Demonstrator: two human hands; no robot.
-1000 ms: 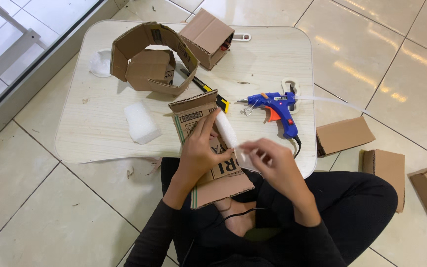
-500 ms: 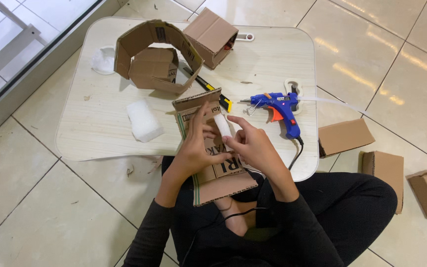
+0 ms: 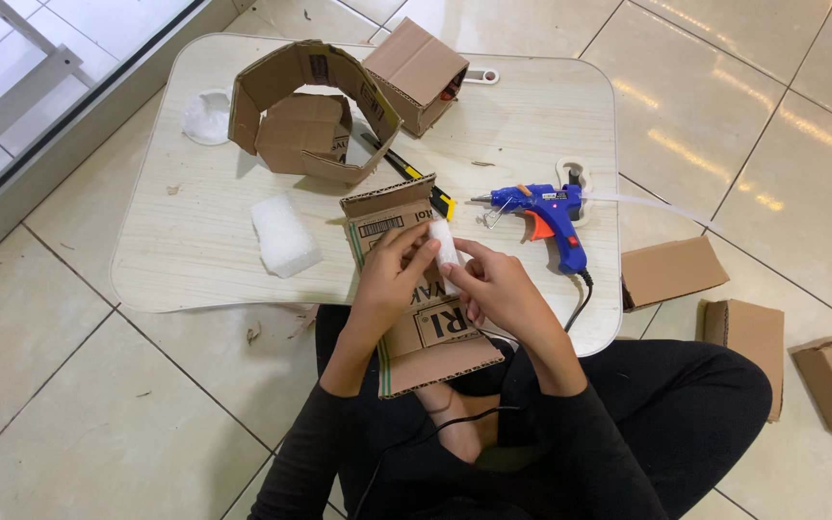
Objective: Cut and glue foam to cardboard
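Note:
A flat brown cardboard piece [image 3: 435,337] with printed markings leans from my lap onto the front edge of a low pale wooden table [image 3: 195,260]. My left hand [image 3: 389,279] and my right hand [image 3: 498,289] meet over its upper half. Together they pinch a small white foam piece [image 3: 444,243] and press it against the cardboard. A blue hot glue gun [image 3: 546,210] with an orange trigger lies on the table just right of my hands, its cable running down to my lap.
A white foam block [image 3: 284,234] lies left of the cardboard. Behind it stand a curved cardboard arch [image 3: 305,72], a folded cardboard shape [image 3: 305,135], a small cardboard box [image 3: 416,69] and a yellow-black utility knife [image 3: 406,173]. Three cardboard boxes [image 3: 671,272] lie on the tiled floor at right.
My right hand has brought the white foam piece down from above the cardboard onto its surface, and my two hands have closed together around it.

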